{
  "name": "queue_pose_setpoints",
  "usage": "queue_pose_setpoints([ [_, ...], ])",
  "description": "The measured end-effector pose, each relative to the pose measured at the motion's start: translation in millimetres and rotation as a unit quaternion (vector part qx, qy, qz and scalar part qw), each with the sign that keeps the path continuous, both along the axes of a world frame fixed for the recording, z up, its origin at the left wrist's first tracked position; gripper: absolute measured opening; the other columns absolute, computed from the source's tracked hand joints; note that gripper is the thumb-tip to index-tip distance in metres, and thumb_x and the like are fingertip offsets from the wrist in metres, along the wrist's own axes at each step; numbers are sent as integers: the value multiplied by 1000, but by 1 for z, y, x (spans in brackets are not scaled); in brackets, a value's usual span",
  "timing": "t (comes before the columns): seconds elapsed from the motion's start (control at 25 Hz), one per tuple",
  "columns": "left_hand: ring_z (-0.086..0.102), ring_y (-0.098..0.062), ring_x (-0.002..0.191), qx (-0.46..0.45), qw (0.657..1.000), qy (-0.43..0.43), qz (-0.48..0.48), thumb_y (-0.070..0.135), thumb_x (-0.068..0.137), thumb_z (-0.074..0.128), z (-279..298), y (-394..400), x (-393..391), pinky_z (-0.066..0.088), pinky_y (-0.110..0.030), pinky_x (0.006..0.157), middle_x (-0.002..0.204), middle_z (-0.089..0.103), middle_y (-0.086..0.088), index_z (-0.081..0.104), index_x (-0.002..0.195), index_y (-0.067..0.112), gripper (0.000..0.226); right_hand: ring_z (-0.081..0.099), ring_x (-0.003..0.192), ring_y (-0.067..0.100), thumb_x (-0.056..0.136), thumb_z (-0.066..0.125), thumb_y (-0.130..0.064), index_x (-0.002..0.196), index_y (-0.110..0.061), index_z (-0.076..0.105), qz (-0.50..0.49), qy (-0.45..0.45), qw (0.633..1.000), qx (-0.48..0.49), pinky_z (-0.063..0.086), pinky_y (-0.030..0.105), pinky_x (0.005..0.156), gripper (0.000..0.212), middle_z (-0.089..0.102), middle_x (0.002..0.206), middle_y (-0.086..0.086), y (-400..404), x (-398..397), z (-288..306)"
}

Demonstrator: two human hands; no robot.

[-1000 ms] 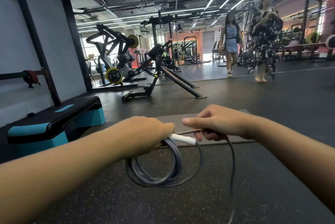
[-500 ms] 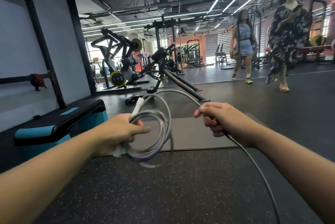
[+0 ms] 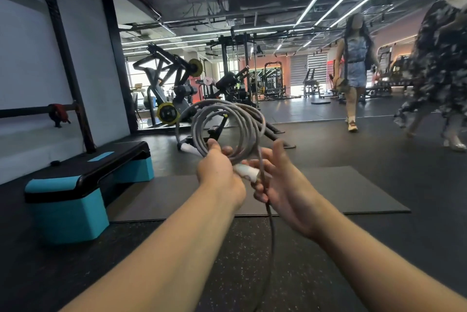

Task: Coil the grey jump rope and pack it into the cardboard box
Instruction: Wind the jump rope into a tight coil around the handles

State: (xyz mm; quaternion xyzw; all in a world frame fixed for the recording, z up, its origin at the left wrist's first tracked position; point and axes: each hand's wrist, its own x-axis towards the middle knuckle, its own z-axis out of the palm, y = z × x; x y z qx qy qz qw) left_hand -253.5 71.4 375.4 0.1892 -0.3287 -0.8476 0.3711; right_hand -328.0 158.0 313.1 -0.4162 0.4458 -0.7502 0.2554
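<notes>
The grey jump rope point(image 3: 195, 127) is gathered into several loops that stand upright above my left hand point(image 3: 219, 172), which grips the bundle at its bottom. One white handle point(image 3: 246, 172) lies between my two hands; the other white handle point(image 3: 188, 148) sticks out to the left of the coil. My right hand point(image 3: 283, 185) is close beside the left, thumb raised, fingers curled round the loose tail of the rope, which hangs down toward the floor. No cardboard box is in view.
A black and teal step platform point(image 3: 83, 185) stands at the left. A grey mat point(image 3: 341, 190) lies on the dark rubber floor ahead. Weight machines point(image 3: 171, 89) fill the back. Two people point(image 3: 355, 79) point(image 3: 439, 71) walk at the right.
The coil has swung up from hanging below my left hand to standing above it, with more loops. My right hand has come in next to the left.
</notes>
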Motion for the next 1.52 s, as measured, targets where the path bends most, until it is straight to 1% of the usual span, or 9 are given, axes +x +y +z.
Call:
queue_pose_setpoints([
  [0.32,60,-27,66,70,994,-12,-88,50,103,37,-14,13,-15,55,-34,61,70,66,-14,64,88,8,52,68,73,15,74,87,-11,109,-7,74,-74,-96,988,-100,58,27,64,38,76,88,8,-16,28,-14],
  [0.48,66,-21,62,68,995,20,-76,33,106,41,-15,9,-4,58,-31,55,61,70,-10,62,81,7,42,68,59,6,77,80,-23,105,-10,72,-20,-120,989,-80,57,22,59,32,76,73,2,-9,30,-7],
  [0.76,70,-21,106,5,980,87,-176,47,101,46,-44,29,-20,51,-27,98,106,76,-22,74,109,2,54,69,84,27,85,82,-26,92,-11,73,-153,-97,979,-93,55,40,78,18,76,90,17,-23,26,-13],
  [0.96,51,-30,92,-110,973,-193,-61,54,98,49,-42,46,23,35,-38,88,104,58,-8,63,111,22,37,51,39,2,96,67,-16,65,-9,64,-259,27,965,25,40,14,43,32,64,57,4,2,7,11],
  [1.08,18,-30,149,-487,781,-354,164,16,87,71,-42,18,44,23,-46,117,166,9,-8,6,160,24,98,49,41,-2,97,62,-15,64,-11,65,-183,252,932,184,39,12,48,33,63,58,-2,26,0,24],
  [1.2,-2,-28,156,-888,311,-227,250,9,77,56,-31,-9,48,11,-58,122,170,-2,-5,7,161,26,99,59,71,7,94,66,-15,83,-17,69,-138,393,871,262,51,31,71,12,67,76,0,27,8,26],
  [1.28,8,-31,155,-963,126,-170,166,20,75,43,-21,-11,46,13,-58,121,169,15,-8,17,160,21,89,59,114,14,98,61,-12,126,-12,65,-121,498,804,300,41,26,100,29,67,125,12,25,13,31],
  [1.36,27,-31,150,-972,89,-192,103,27,72,45,-19,-13,42,27,-54,118,161,34,-8,16,160,17,93,50,117,-1,98,61,-10,139,-7,56,-101,535,778,313,30,1,89,41,59,136,6,27,18,37],
  [1.52,63,-28,84,-950,98,-245,166,15,75,51,-33,-15,42,52,-38,66,110,63,-12,48,141,2,67,50,51,-6,83,73,-7,68,-27,54,-99,471,819,312,38,9,54,32,51,63,-15,26,10,37],
])
